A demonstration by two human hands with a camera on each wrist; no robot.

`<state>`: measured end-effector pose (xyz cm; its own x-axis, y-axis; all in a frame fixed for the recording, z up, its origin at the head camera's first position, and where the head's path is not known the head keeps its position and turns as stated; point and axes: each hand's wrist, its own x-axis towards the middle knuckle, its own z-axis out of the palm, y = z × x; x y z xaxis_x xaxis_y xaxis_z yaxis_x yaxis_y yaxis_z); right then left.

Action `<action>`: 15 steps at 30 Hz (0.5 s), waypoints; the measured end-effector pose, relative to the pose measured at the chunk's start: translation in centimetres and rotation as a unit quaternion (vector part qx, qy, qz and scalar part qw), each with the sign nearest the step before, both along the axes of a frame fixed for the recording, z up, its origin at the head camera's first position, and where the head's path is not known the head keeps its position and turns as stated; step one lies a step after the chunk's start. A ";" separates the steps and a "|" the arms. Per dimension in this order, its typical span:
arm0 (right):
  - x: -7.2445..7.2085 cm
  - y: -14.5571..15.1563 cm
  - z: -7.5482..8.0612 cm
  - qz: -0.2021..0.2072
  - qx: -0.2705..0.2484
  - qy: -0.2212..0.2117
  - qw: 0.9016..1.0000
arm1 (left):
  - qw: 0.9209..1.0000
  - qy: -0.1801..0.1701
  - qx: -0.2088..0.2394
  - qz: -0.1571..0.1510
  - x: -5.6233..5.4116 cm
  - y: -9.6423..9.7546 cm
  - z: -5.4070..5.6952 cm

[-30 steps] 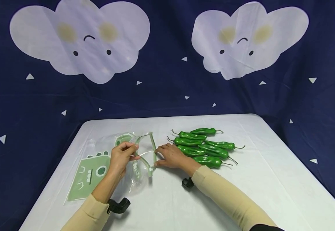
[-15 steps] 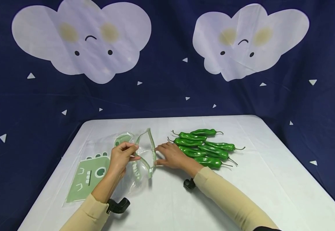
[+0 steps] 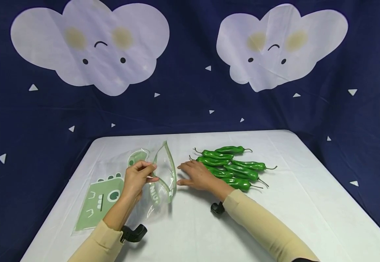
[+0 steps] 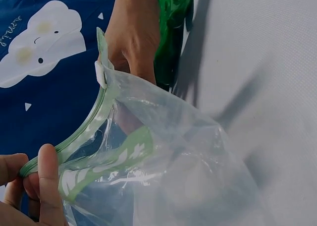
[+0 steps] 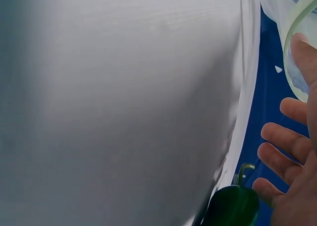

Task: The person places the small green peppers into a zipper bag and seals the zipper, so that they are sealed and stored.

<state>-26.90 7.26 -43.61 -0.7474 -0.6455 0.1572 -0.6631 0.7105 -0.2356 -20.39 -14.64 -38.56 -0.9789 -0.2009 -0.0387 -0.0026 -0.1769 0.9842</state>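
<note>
My left hand [image 3: 138, 178] pinches the near edge of a clear zip bag [image 3: 152, 209] between thumb and fingers. The bag's green zip rim [image 3: 173, 174] stands apart as an open loop, facing right. In the left wrist view, a small white slider [image 4: 100, 75] sits on the zip track [image 4: 79, 132]. My right hand [image 3: 196, 175] is just right of the bag's mouth, fingers spread and holding nothing. Several green peppers [image 3: 242, 171] with stems lie beyond it, partly hidden by that hand. The right wrist view shows one green pepper [image 5: 233, 206] beside the fingers.
Clear plastic with a green monster print [image 3: 96, 203] lies flat on the left of the white-covered table [image 3: 190, 233]. Behind the table hangs a dark blue cloth [image 3: 190, 116] with white clouds. Black wrist cameras [image 3: 134, 233] hang under both forearms.
The far rim of the bag has lifted and bowed outward, widening the mouth. My right hand has left the rim and moved slightly right. The left hand keeps its pinch.
</note>
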 end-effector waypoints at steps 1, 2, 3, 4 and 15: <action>0.0 0.1 0.1 0.000 -0.001 0.000 1.000 | 1.000 -0.001 0.000 0.000 0.0 0.0 0.0; 0.1 0.2 0.1 -0.001 -0.003 -0.001 1.000 | 1.000 -0.002 0.001 0.000 0.0 -0.1 0.0; 0.1 0.3 0.2 -0.001 -0.002 -0.004 1.000 | 1.000 -0.003 0.002 0.000 0.0 -0.1 0.0; 0.1 0.4 0.3 -0.003 -0.003 -0.007 1.000 | 1.000 -0.004 0.003 0.000 0.0 -0.1 0.0; 1.0 1.7 1.3 -0.037 -0.035 -0.039 0.998 | 1.000 -0.011 -0.006 -0.001 0.1 -0.3 0.4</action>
<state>-25.91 8.98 -42.33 -0.8040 -0.5778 0.1403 -0.5877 0.7363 -0.3354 -20.28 -14.94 -38.16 -0.9781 -0.2001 -0.0577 -0.0243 -0.1655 0.9859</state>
